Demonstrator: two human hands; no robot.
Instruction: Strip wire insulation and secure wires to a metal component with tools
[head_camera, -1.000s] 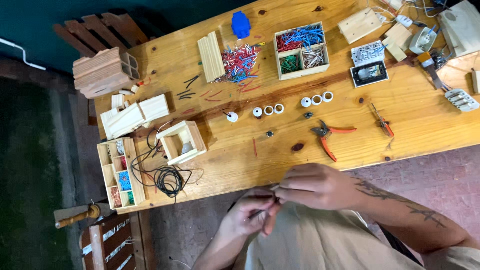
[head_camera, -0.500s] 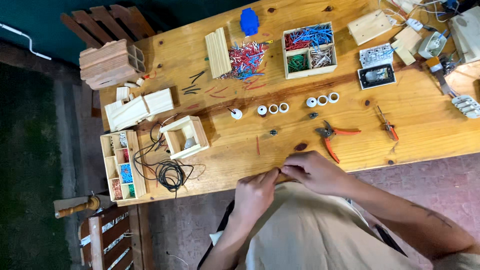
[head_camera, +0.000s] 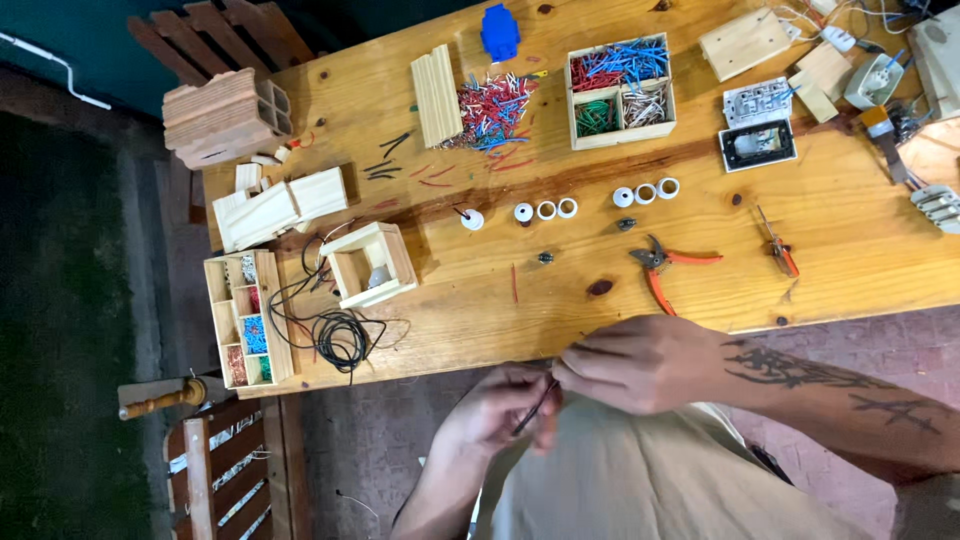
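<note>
Thin dark wire (head_camera: 534, 409) pinched between left hand (head_camera: 497, 412) and right hand (head_camera: 640, 362): both ends hidden inside the fingers, its length unclear. Right fingertips curl under, out of sight. Far up-right of the grip, a beige device (head_camera: 942, 50) is cut by the edge. Small dark bits (head_camera: 545, 257) above the grip too small to identify.
</note>
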